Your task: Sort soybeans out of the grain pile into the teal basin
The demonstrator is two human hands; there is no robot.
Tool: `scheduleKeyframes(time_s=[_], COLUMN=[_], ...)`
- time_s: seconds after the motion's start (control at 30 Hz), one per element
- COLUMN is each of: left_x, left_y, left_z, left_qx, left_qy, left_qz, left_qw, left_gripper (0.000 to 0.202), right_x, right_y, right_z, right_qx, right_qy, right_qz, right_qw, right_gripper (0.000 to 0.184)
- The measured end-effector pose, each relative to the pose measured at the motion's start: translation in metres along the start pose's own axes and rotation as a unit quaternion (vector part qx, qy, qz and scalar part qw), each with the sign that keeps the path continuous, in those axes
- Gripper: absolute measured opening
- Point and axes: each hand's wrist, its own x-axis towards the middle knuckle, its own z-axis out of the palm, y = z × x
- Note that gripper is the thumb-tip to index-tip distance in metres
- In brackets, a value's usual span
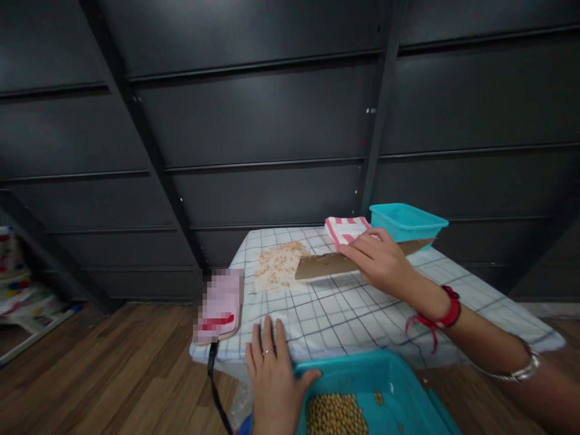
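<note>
My right hand (378,258) is closed on a long strip of brown cardboard (326,265), holding it on edge across the checked tablecloth (335,308). The strip's left end stands right beside a pile of pale grain (277,264) spread on the cloth. My left hand (272,374) lies flat with fingers stretched out at the cloth's near edge, its thumb on the rim of a teal tray (399,374) that holds yellow beans (335,414). A ring shows on one finger.
A smaller teal tub (408,221) and a red-and-white striped cloth (347,229) sit at the table's far side. A pink case (219,307) with a black strap hangs off the left edge. Behind stands a dark panelled wall; wooden floor lies around.
</note>
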Motion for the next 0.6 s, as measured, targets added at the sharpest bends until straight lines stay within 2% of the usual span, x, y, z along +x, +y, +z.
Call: scheduleKeyframes(time_s=[0.1,0.2,0.3,0.43,0.6], left_x=[0.001,0.001,0.000,-0.002,-0.003], left_y=[-0.001,-0.003,-0.003,-0.001,-0.005], left_z=[-0.003,-0.004,-0.003,0.000,0.007], left_qx=[-0.011,-0.020,-0.022,-0.012,-0.016], left_qy=[-0.013,-0.025,-0.021,0.015,0.004], left_qz=[-0.013,-0.019,-0.017,-0.018,-0.014], left_qw=[1.000,0.999,0.999,1.000,1.000], left_gripper=[0.082,0.083,0.083,0.083,0.089], right_x=[0.012,0.021,0.027,0.028,0.021], right_y=[0.000,-0.002,-0.002,0.002,-0.001], right_z=[0.029,0.048,0.061,0.077,0.087], right_qx=[-0.004,0.001,0.001,-0.002,0.004], right_qy=[0.021,0.037,0.047,0.083,0.104], right_qz=[-0.011,-0.011,0.001,0.047,0.067], right_qw=[1.000,0.999,0.999,0.995,0.992], right_gripper=[0.027,0.028,0.028,0.028,0.031])
